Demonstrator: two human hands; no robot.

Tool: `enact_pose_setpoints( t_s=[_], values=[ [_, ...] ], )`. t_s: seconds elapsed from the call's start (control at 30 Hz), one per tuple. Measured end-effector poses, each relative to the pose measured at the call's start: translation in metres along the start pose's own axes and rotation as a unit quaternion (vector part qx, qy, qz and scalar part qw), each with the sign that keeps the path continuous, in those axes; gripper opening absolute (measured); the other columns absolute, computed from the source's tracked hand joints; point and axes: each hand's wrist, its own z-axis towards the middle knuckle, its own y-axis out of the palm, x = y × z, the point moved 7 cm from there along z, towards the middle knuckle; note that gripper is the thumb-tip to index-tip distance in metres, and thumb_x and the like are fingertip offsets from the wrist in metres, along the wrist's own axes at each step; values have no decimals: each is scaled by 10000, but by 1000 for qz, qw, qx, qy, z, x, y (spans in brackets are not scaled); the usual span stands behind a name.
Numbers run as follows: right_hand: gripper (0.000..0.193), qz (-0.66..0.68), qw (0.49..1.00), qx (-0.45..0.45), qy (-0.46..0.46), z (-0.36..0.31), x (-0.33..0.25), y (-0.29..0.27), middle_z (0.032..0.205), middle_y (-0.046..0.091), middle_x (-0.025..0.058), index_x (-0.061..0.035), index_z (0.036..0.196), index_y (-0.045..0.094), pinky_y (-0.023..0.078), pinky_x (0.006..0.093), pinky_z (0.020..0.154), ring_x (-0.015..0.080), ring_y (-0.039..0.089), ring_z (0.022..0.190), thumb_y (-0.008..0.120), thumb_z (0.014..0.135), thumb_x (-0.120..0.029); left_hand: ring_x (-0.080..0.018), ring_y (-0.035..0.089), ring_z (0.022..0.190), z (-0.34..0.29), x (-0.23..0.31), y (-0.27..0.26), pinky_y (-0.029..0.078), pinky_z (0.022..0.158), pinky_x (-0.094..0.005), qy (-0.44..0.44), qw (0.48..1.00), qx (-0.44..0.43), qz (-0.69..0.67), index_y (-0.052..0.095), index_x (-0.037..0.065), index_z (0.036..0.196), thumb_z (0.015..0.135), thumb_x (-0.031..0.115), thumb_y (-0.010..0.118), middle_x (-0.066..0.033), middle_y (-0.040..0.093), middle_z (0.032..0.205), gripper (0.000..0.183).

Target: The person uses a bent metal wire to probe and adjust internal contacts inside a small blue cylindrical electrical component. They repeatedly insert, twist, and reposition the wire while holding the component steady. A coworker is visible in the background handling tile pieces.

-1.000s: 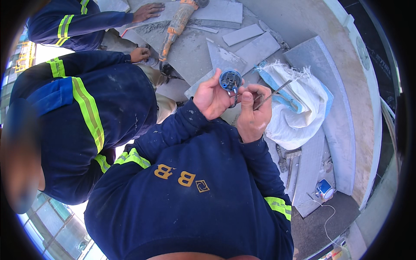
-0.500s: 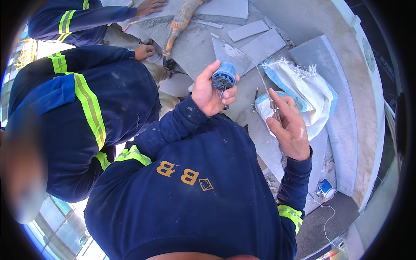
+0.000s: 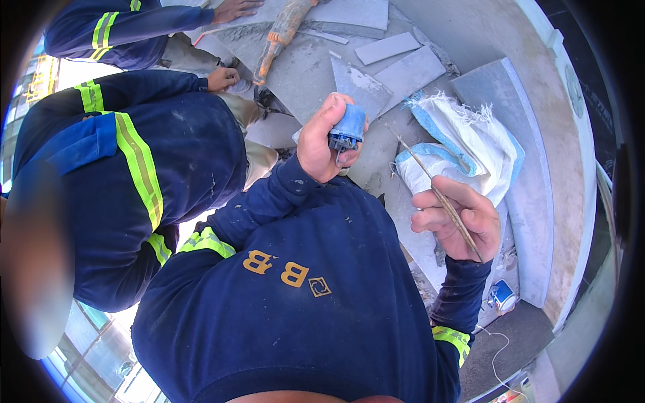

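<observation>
My left hand [image 3: 320, 148] grips a round blue plastic piece, like an industrial plug [image 3: 349, 122], its dark, ribbed, open end facing me. My fingers and thumb wrap round its sides. On the right, my right hand [image 3: 463, 218] is turned palm up with a thin, pointed metal tool [image 3: 422, 163] lying across its fingers and palm. The tool's narrow tip points up and left, toward the blue plug but apart from it. Just beyond the right hand lies a crumpled white woven sack [image 3: 480, 144] with blue edges and a frayed end.
Grey stone slabs [image 3: 517, 188] and cut pieces [image 3: 386, 48] lie on a dusty surface. A dirty orange-and-grey power tool [image 3: 281, 37] rests at the back. Two co-workers in navy jackets [image 3: 181, 148] are close on the left. A small blue-and-white container [image 3: 502, 295] and a thin white cord [image 3: 504, 339] are at lower right.
My right hand has turned palm up and moved down and right, the thin tool now lying across it. My left hand has tilted the blue plug, so its open end faces lower.
</observation>
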Motion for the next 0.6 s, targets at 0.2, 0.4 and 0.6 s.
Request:
enact_pose_setpoints(
  t_s=[0.2,0.4,0.6],
  values=[
    [375,-180,971,55,-149,-2,-5,-15,1146,599,278,115,1206,540,570,381,793,296,682,910,627,924,-116,-129,388,440,1,-7,-6,298,403,-263,-82,992,83,-52,510,42,950,994,504,394,-108,527,761,479],
    [315,-246,910,138,-304,32,-12,-5,1032,652,158,47,1108,578,561,312,716,212,664,821,595,968,-234,-136,359,431,0,-15,-9,299,397,-271,-149,981,118,-28,537,0,903,982,541,375,-45,411,531,570],
    [155,-262,911,177,-267,65,-4,-11,1025,655,181,13,1095,534,553,284,697,194,663,796,561,980,-87,-139,370,463,-2,-23,-12,301,404,-268,-212,958,175,-86,535,-32,911,980,529,371,-59,421,562,589]
  ],
)
